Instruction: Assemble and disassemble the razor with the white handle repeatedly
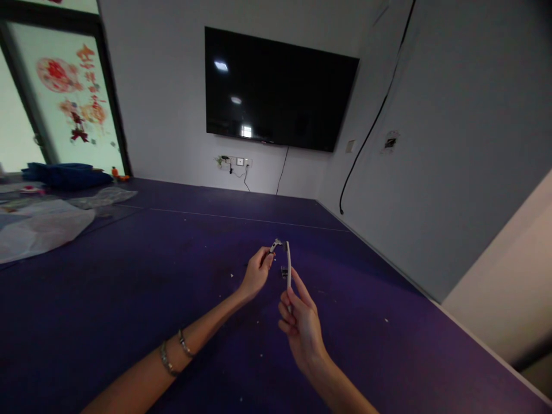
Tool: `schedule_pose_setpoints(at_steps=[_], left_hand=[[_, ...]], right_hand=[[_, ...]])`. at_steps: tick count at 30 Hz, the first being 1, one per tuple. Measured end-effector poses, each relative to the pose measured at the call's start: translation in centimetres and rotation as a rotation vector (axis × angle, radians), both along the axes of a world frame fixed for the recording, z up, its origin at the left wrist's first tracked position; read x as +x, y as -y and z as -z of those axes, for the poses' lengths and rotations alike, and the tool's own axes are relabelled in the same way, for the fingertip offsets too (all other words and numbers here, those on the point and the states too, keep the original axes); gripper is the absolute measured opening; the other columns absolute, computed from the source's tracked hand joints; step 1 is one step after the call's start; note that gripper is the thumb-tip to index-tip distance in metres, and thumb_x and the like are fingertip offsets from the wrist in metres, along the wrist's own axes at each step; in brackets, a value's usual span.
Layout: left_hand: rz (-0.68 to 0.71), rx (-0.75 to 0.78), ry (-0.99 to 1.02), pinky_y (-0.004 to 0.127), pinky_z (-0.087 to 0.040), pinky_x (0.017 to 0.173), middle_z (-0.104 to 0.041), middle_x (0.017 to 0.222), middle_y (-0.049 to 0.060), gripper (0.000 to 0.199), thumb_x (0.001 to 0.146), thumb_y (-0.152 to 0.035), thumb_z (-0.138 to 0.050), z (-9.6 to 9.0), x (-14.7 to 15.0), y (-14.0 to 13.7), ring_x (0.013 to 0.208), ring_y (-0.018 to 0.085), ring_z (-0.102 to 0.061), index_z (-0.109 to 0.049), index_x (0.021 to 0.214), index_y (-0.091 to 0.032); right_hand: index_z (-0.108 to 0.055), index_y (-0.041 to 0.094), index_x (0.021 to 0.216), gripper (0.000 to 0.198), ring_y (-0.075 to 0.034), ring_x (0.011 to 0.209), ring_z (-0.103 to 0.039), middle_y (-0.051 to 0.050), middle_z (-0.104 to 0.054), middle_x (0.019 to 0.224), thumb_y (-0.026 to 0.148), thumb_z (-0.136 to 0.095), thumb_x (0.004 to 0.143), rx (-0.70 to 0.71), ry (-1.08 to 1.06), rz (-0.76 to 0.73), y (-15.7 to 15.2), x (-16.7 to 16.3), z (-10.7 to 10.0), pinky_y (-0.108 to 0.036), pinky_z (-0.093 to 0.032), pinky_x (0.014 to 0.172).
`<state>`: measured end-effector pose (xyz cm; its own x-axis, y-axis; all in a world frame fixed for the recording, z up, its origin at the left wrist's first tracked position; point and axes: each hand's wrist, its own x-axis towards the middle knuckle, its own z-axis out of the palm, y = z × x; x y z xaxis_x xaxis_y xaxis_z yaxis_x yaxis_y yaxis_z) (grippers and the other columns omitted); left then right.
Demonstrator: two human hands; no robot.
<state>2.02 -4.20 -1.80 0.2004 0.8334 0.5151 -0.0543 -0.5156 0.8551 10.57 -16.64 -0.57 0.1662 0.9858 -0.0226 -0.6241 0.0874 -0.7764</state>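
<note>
My left hand (257, 273) is closed on a small silvery metal piece with a dark lower part (273, 246), whose exact kind I cannot make out. Its head points toward the upper end of a thin, slightly bowed white piece (288, 261), apparently seen edge-on. My right hand (302, 322) pinches that white piece low down, between thumb and fingers, and holds it upright. Small dark parts (284, 272) show along its left side; whether they are fixed to it is unclear. The two held things are very close, and I cannot tell whether they touch.
A purple tabletop (194, 305) lies below, dotted with small white scraps. Clear plastic sheeting (47, 227) and dark blue cloth (66, 175) rest at the left. A black cable (374, 123) hangs by the right wall. A television (276, 92) is mounted ahead above sockets (240, 162).
</note>
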Motion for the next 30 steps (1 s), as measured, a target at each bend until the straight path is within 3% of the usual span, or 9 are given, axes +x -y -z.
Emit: schedule_pose_setpoints(at_steps=[30], left_hand=[[-0.001, -0.016, 0.004, 0.021, -0.033, 0.054, -0.045, 0.063, -0.003, 0.021, 0.084, -0.036, -0.048, 0.2, 0.2, 0.0, 0.055, 0.01, -0.039, -0.055, 0.085, -0.016]], right_hand=[[-0.045, 0.033, 0.128, 0.057, -0.002, 0.041, -0.023, 0.008, -0.039, 0.061, 0.032, -0.064, 0.074, -0.02, -0.013, 0.005, 0.4, -0.8, -0.1, -0.015, -0.008, 0.038]])
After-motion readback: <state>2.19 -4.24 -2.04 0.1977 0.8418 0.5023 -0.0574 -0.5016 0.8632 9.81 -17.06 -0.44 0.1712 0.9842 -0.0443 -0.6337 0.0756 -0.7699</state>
